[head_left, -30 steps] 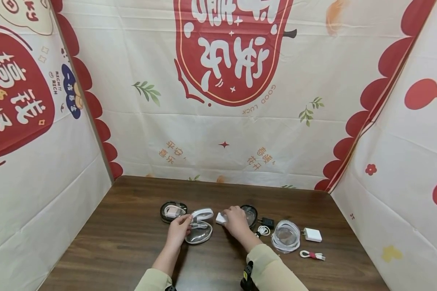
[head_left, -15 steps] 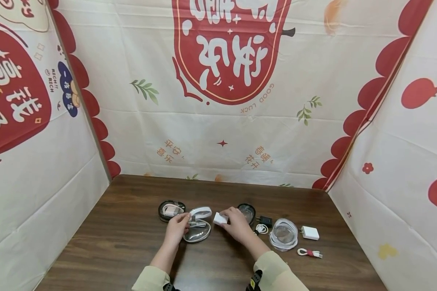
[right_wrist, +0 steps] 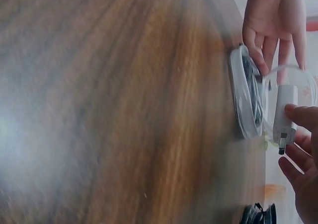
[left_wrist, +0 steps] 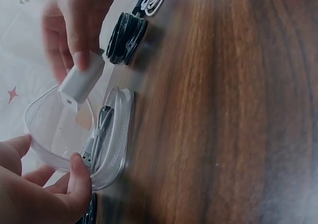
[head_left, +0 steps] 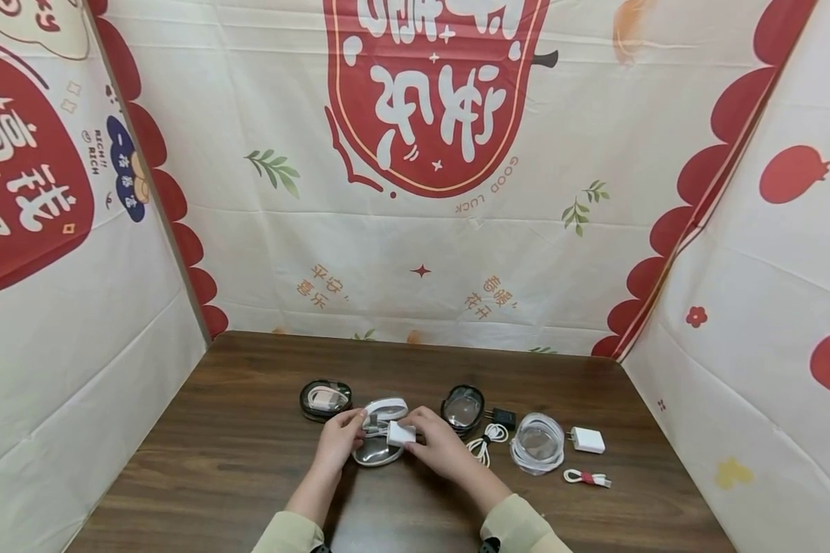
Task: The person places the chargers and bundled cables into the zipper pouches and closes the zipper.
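My left hand (head_left: pixel 340 440) holds the edge of a clear, white-rimmed zip case (left_wrist: pixel 115 149), its lid raised. Inside the case lies a bundled white and grey USB cable (left_wrist: pixel 99 134). A white charger plug (head_left: pixel 401 434) is pinched between the thumb and fingers of my right hand (head_left: pixel 441 444). In the head view the charger overlaps the right part of the case; the left wrist view shows it beside the raised lid, above the cable. Its metal prongs (right_wrist: pixel 282 143) point back toward my right hand in the right wrist view.
To the left stands a black-rimmed case (head_left: pixel 326 400) with a pale charger inside. On the right lie another black-rimmed case (head_left: pixel 463 408), a black charger (head_left: pixel 501 418), a tied white cable (head_left: pixel 488 441), a round clear case (head_left: pixel 538 443), a white charger (head_left: pixel 587 440) and a red-banded cable (head_left: pixel 588 478).
My right hand has brought the white charger leftward from beside the black-rimmed case to over the white-rimmed case. My left hand keeps its hold on that case.
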`<state>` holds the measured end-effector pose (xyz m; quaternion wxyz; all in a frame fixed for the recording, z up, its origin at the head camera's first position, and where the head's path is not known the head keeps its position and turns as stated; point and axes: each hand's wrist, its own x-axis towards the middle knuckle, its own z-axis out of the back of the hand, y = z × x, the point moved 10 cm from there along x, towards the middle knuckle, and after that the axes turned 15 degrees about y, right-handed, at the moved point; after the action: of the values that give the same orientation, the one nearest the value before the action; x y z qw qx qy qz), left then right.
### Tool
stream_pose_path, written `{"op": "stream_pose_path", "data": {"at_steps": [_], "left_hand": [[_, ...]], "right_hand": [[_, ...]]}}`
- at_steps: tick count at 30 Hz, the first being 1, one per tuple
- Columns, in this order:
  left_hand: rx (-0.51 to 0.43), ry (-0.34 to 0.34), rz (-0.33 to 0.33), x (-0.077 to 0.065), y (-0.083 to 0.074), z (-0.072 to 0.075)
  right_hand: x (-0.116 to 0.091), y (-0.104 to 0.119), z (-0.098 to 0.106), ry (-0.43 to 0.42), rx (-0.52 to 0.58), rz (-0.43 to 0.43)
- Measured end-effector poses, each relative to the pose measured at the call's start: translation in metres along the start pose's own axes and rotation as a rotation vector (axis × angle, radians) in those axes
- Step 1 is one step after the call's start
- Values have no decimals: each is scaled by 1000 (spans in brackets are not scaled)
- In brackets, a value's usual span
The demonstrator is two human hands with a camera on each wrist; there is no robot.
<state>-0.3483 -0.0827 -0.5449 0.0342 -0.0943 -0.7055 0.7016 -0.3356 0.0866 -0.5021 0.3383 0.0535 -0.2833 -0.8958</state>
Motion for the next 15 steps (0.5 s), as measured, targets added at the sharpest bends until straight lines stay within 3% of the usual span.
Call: {"op": "stream_pose_path", "data": {"at_steps": [6,15], "left_hand": [[-21,25,8,-4,1,-6],[-36,38,32,-6,7,-10]], "right_hand": [[3,13,-13,10,-51,69],[11,22,-31,28,-202,75]]}}
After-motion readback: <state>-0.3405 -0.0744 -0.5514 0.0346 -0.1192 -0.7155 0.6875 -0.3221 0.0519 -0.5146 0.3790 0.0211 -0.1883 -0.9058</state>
